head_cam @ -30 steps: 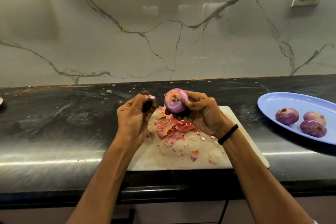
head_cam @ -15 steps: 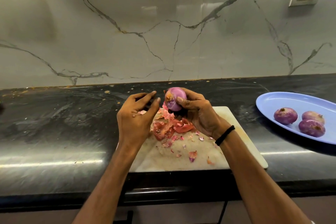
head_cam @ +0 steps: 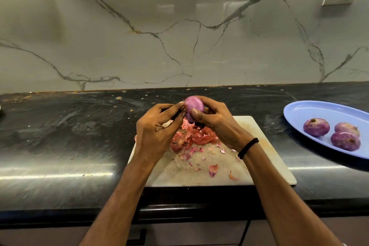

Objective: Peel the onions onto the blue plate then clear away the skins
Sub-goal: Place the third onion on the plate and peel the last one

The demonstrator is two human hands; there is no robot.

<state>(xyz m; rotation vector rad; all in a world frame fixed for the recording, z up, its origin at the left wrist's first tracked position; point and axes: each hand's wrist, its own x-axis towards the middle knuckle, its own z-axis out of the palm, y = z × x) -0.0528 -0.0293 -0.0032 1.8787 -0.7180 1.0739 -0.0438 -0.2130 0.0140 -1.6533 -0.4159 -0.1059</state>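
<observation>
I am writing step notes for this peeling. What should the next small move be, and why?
Probably the left hand should pull away the skin it seems to pinch at the left edge of the onion and let it drop on the cutting board. The right hand grips the onion above the pile of skins, and the onion looks almost bare.
</observation>
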